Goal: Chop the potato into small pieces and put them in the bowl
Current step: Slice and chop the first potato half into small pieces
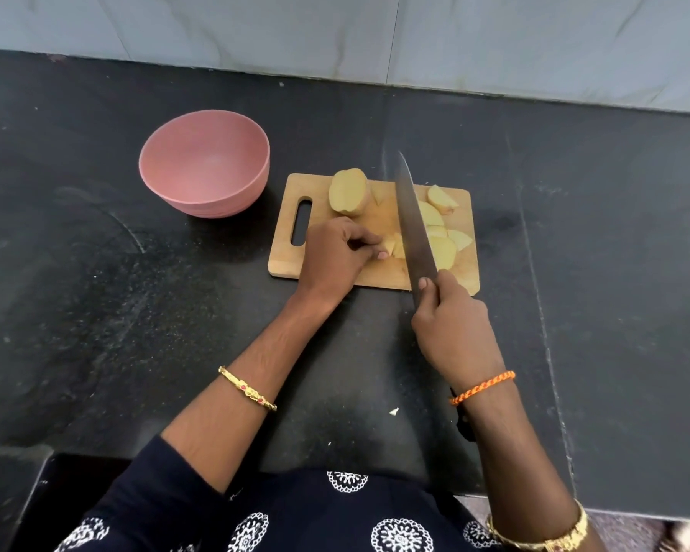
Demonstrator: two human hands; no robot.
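Note:
A wooden cutting board lies on the black counter. A potato half rests cut face up at the board's far left. Several cut potato wedges lie on the right side. My left hand presses a small potato piece against the board with curled fingers. My right hand grips a long knife, whose blade runs across the board just right of that piece. An empty pink bowl stands left of the board.
The black stone counter extends around the board, with a pale tiled wall behind. A tiny potato scrap lies on the counter near the front edge.

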